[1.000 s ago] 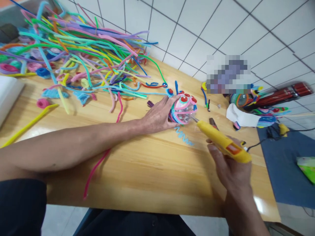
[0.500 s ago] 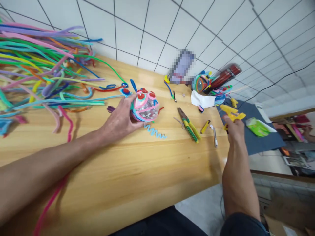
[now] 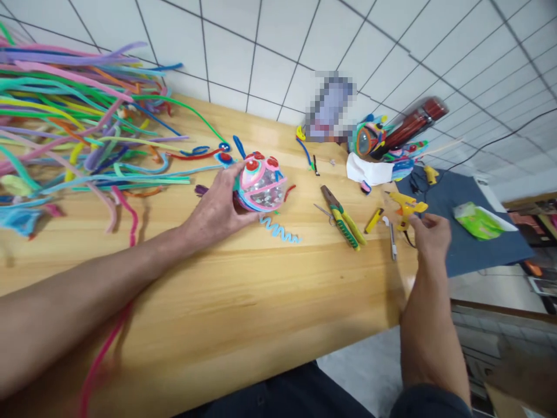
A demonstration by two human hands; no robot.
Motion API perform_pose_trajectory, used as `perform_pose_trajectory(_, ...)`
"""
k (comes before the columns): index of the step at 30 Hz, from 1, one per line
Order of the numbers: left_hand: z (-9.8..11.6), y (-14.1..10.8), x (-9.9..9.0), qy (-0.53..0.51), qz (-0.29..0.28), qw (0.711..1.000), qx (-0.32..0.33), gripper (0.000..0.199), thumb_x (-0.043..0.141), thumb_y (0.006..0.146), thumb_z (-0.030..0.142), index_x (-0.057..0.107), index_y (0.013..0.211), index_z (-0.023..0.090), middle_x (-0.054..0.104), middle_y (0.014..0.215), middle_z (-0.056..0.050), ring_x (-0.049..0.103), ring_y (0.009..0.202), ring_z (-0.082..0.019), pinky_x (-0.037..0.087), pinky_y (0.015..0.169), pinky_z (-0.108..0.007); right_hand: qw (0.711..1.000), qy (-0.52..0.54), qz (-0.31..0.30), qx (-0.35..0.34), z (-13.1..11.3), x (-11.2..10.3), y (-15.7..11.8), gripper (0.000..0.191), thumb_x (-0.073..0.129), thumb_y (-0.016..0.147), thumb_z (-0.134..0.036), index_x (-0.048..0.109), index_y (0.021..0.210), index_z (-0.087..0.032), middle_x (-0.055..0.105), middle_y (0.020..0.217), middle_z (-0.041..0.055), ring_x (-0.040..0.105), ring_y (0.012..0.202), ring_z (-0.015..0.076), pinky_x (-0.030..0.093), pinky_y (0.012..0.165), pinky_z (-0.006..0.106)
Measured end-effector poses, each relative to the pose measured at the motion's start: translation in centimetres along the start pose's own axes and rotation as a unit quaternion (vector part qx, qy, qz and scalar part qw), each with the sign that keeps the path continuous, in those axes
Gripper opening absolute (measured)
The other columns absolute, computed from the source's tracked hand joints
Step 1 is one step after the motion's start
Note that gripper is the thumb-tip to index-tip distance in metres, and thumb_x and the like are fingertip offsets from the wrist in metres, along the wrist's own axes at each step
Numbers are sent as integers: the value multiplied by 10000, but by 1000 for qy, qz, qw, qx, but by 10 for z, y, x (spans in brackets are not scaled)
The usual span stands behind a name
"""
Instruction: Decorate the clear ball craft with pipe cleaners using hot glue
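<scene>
My left hand (image 3: 221, 203) is wrapped round the side of a clear round ornament (image 3: 263, 188) trimmed with pink and blue pipe cleaner and red eye-like discs. It rests on the wooden table, its near side partly covered by my fingers. A light blue coiled pipe cleaner (image 3: 281, 230) lies just in front of it. At the table's right end, my right hand (image 3: 431, 235) is beside a yellow glue gun (image 3: 405, 204), fingers loosely bent and apart, with nothing seen in them. The thumb is close to the gun; whether it touches cannot be made out.
Pliers (image 3: 343, 217), a yellow cutter (image 3: 373, 221) and a slim metallic tool (image 3: 393, 241) lie between my hands. Loose pipe cleaners (image 3: 87, 128) heap at the left. Behind stand a dark red flask (image 3: 411, 128) and another decorated ornament (image 3: 365, 139). A dark mat (image 3: 470, 252) lies right.
My right hand has let go of the glue gun and drawn slightly back to the right of it. The left hand still holds the ornament. The view has shifted a little.
</scene>
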State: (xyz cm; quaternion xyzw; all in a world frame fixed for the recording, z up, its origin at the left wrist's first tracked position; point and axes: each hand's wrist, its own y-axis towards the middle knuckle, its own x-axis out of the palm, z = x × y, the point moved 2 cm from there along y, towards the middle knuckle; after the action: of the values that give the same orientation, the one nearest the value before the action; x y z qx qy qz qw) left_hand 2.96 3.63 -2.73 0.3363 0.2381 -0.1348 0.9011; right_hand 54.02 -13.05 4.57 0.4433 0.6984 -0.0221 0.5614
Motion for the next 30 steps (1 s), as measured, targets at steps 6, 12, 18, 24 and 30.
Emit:
perform_pose_trajectory(6, -4, 2, 5, -36, -13, 999, 0, 1098, 917, 811, 682, 359, 1671, 289, 555, 1633, -171, 568, 1517, -383, 499, 1284, -589, 950, 161, -111, -245, -128, -14, -105, 204, 766, 958, -452, 794, 1027, -263, 811, 1011, 73, 741, 923, 254, 578, 866, 418)
perform_pose_trajectory(12, -1, 6, 3, -69, -23, 997, 12, 1043, 851, 860, 722, 367, 1663, 265, 547, 1650, -192, 538, 1551, -387, 453, 1310, -593, 874, 144, -254, -387, -233, 45, -177, 130, 701, 1020, -361, 725, 1083, -250, 786, 1040, 110, 725, 1037, 328, 579, 953, 505)
perform_pose_trajectory(18, -2, 6, 1, -86, -32, 996, 10, 1014, 819, 893, 696, 356, 1681, 258, 526, 1671, -207, 523, 1558, -403, 438, 1311, -608, 881, 134, -228, -391, -245, 72, -186, 90, 685, 1005, -313, 694, 1054, -238, 739, 1059, 133, 683, 1041, 338, 567, 950, 508)
perform_pose_trajectory(24, -6, 7, 3, -100, -35, 994, 18, 1004, 835, 885, 663, 372, 1678, 258, 517, 1686, -195, 516, 1560, -411, 422, 1316, -619, 872, 156, -251, -391, -231, 66, -187, 29, 639, 1013, -253, 665, 1022, -261, 749, 1008, 90, 688, 985, 305, 565, 918, 491)
perform_pose_trajectory(30, -4, 8, 3, -102, -31, 994, 11, 1014, 826, 879, 707, 383, 1674, 260, 523, 1683, -198, 520, 1554, -414, 427, 1306, -630, 865, 187, -296, -359, -226, 68, -182, 246, 662, 973, -220, 722, 1210, -253, 727, 1014, 79, 694, 911, 277, 596, 859, 465)
